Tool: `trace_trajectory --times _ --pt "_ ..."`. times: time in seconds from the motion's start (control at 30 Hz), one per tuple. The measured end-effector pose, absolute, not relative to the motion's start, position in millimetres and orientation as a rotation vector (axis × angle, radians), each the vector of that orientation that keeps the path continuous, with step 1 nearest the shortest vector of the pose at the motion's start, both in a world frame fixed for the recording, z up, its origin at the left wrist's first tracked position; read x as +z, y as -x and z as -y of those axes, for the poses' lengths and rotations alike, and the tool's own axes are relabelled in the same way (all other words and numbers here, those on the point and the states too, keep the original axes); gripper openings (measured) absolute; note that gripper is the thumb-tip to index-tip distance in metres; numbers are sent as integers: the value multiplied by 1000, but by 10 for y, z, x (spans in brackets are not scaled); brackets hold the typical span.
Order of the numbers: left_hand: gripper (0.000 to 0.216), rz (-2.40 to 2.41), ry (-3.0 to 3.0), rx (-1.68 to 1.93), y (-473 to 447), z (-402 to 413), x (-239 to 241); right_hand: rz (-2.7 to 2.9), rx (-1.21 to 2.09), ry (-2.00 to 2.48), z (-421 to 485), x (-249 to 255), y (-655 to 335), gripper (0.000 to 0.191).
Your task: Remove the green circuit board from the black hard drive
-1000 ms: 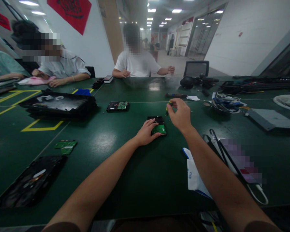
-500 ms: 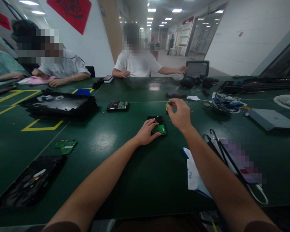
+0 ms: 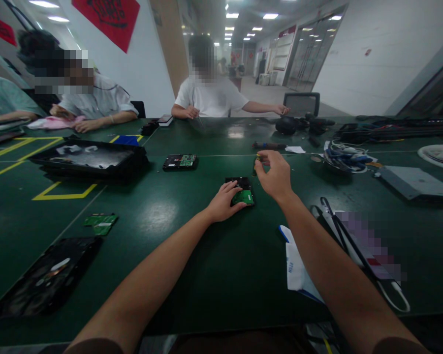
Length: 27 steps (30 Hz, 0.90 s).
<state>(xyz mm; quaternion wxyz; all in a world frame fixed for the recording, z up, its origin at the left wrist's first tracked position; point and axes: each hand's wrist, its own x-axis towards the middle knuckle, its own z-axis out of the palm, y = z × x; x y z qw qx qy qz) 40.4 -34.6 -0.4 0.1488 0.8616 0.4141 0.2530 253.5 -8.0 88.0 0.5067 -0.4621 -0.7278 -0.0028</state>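
My left hand [image 3: 226,202] lies over the near left side of a hard drive [image 3: 245,196], thumb at its near edge and fingers across its top. The drive is flat on the table, with a green circuit board and a black part showing. Just to the right, my right hand [image 3: 276,172] pinches a small screwdriver with a yellow and black handle [image 3: 257,158], held upright. Its tip is too small to make out, and it stands beside the drive, apart from it. Beyond my left hand lies another hard drive [image 3: 180,162].
At left are a black tray [image 3: 96,162], a loose green circuit board [image 3: 102,224] and a black casing [image 3: 47,275]. A cable bundle [image 3: 345,157], a grey metal box [image 3: 417,182] and a white packet [image 3: 297,265] lie right. Co-workers sit across the green table.
My left hand and the hard drive stay in place. The screwdriver has turned slightly between my right fingers; less yellow shows. The person opposite has lowered an outstretched hand a little.
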Motion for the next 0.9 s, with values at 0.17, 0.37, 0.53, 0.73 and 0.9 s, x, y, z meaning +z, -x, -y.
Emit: trace_trajectory --times 0.17,0.37,0.53,0.73,0.9 --pt "65 -1192 -2470 725 -400 346 2 1733 -11 1125 72 887 -2544 22" --pt "66 -1197 -2469 726 -398 347 -6 1731 9 1112 73 888 -2541 17" --pt "65 -1203 -2464 736 -401 354 -12 1764 -36 1080 97 907 -2532 23" --pt "65 -1192 -2475 732 -396 345 -15 1728 -30 1121 58 883 -2555 18" --pt "67 -1188 -2474 735 -395 337 -33 1748 -56 1091 82 902 -2545 20"
